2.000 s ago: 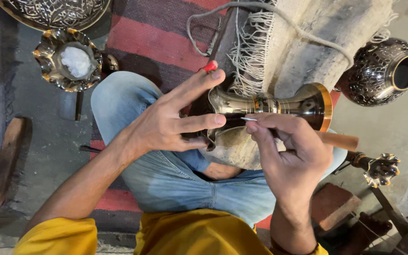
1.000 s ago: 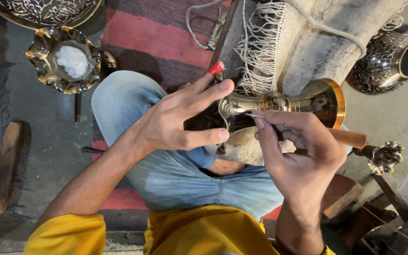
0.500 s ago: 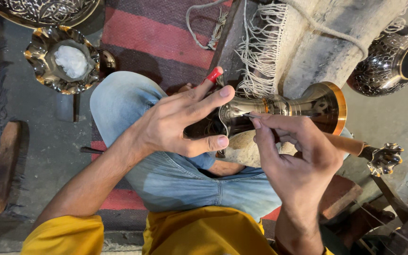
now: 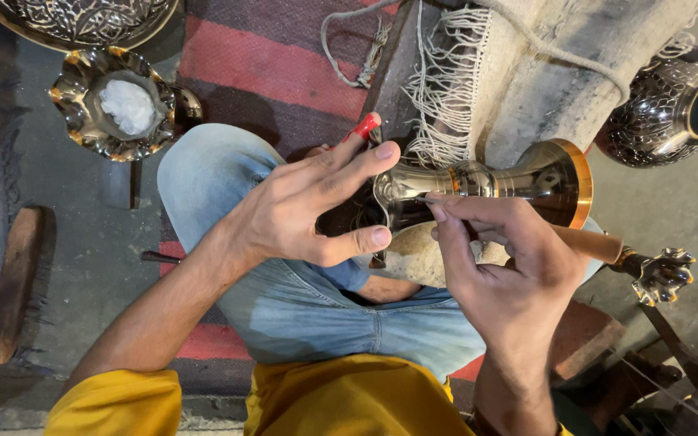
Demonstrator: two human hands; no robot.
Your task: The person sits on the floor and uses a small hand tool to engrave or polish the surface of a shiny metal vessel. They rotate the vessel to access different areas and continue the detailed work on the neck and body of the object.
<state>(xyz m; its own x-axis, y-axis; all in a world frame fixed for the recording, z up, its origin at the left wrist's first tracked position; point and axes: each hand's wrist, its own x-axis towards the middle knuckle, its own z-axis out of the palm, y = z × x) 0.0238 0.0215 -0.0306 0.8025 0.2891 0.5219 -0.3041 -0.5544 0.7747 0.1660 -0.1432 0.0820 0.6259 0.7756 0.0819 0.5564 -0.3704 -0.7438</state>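
Grey concrete floor (image 4: 82, 242), a red-striped rug (image 4: 268, 73) under the seated person, and across the lap lies the shiny brass vase (image 4: 486, 182), on its side, flared mouth pointing right. The left hand (image 4: 309, 206) presses its spread fingers against the narrow end, a red-tipped tool (image 4: 363, 127) poking up behind them. The right hand (image 4: 502, 258) is pinched closed on a thin tool at the vase's waist. Compared with half a second back, barely anything has shifted. Crowding in: a fringed cloth (image 4: 527, 73) above, a dark engraved pot (image 4: 676, 101) at right, a scalloped bowl (image 4: 82, 121) far left.
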